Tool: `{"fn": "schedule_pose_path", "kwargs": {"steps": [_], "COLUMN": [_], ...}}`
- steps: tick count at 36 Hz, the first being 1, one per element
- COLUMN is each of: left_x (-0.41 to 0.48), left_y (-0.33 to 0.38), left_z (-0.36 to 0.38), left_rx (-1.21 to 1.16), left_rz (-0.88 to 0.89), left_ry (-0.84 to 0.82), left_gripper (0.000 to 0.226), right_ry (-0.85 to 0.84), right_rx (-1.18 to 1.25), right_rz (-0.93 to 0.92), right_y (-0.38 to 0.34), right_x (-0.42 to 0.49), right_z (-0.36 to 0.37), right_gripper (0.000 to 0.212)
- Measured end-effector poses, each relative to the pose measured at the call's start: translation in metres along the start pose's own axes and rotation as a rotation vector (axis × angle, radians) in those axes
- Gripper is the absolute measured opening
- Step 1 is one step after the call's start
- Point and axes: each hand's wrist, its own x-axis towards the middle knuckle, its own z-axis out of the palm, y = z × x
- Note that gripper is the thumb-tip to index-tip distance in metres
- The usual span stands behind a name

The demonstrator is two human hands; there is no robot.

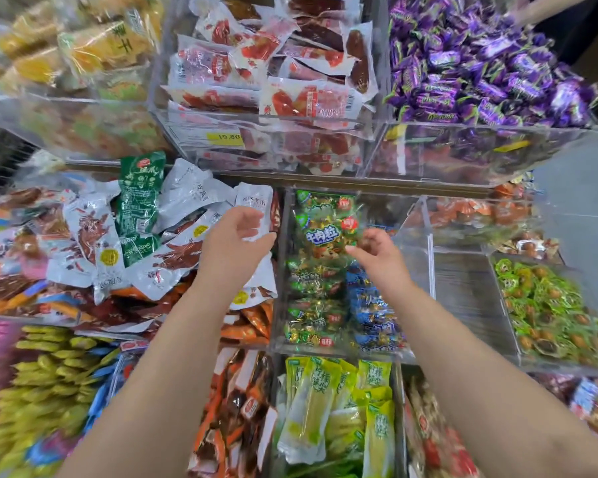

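- Gripping a white packet with the curled fingers of the left hand, just above a heap of similar packets.
- Hovering over green sweet bags in a clear bin with the right hand, fingers loosely curled, empty.

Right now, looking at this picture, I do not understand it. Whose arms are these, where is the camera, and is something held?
No machine here: these are a person's two bare arms, seen from a camera worn on the head, looking forward and down. Before them stand clear bins of wrapped snacks. The left hand pinches a white packet above its pile. The right hand hovers over the green sweets in the next bin, fingers loosely bent, apparently holding nothing. Purple sweets fill a bin higher up.
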Motion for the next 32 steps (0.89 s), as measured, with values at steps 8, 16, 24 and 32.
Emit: {"fn": "schedule_pose_path", "kwargs": {"steps": [8, 16, 24, 32], "left_x": [0.038, 0.061, 0.052, 0.077], "left_y": [0.013, 0.001, -0.001, 0.006], "left_z": [0.05, 0.099, 0.106, 0.097], "left_rx": [0.798, 1.251, 1.287, 1.226], "left_rz": [0.449, 0.412, 0.386, 0.506], "left_ry": [-0.358, -0.48, -0.353, -0.428], "left_gripper": [0.066, 0.097, 0.074, 0.101], "right_ry": [-0.052, -0.102, -0.117, -0.053], "right_rx": [-0.378, -0.201, -0.177, -0.208], "right_rz": [0.029, 0.08, 0.046, 0.046], "right_y": [0.016, 0.007, 0.001, -0.003], "right_x": [0.01, 0.025, 0.042, 0.047], "right_z": [0.007, -0.006, 0.0, 0.003], "right_gripper": [0.027, 0.029, 0.05, 0.045]}}
